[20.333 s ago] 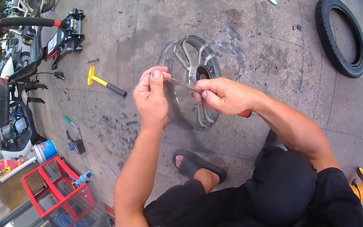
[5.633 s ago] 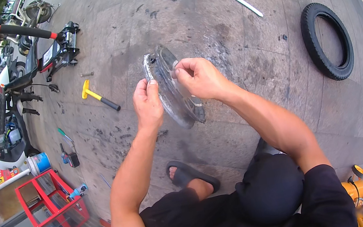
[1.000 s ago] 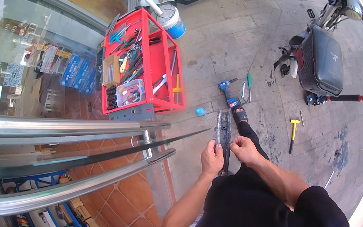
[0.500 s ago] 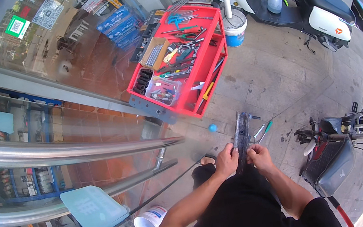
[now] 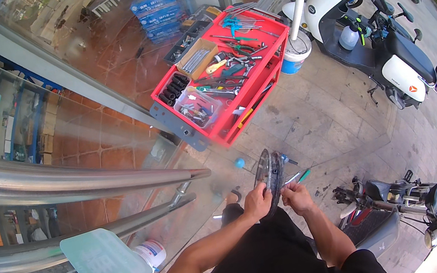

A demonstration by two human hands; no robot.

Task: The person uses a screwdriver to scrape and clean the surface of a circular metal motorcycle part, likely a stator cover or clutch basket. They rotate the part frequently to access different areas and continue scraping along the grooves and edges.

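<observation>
A dark, grimy wheel rim [image 5: 276, 176] stands nearly edge-on before my body, its side face now partly showing. My left hand [image 5: 257, 203] is closed on its near left edge. Beside the near right edge is my right hand [image 5: 298, 198], fingers curled and pinched together; whatever they hold is too small to make out. A short dark and blue part [image 5: 288, 160] sticks out past the rim's right side. On the paving to the right lie a green-handled screwdriver [image 5: 304, 175] and a slim silver tool [image 5: 292, 178].
A red tool cart [image 5: 218, 136] full of hand tools stands ahead. Left are a glass door with a steel handle [image 5: 89, 181] and a white bucket [image 5: 151, 254]. A small blue ball [image 5: 240, 162] lies near the rim. Scooters [image 5: 407, 74] stand to the right.
The rim has turned, so its side face shows more as an oval. My right hand has come slightly away from its edge. The view has shifted, moving the surroundings.
</observation>
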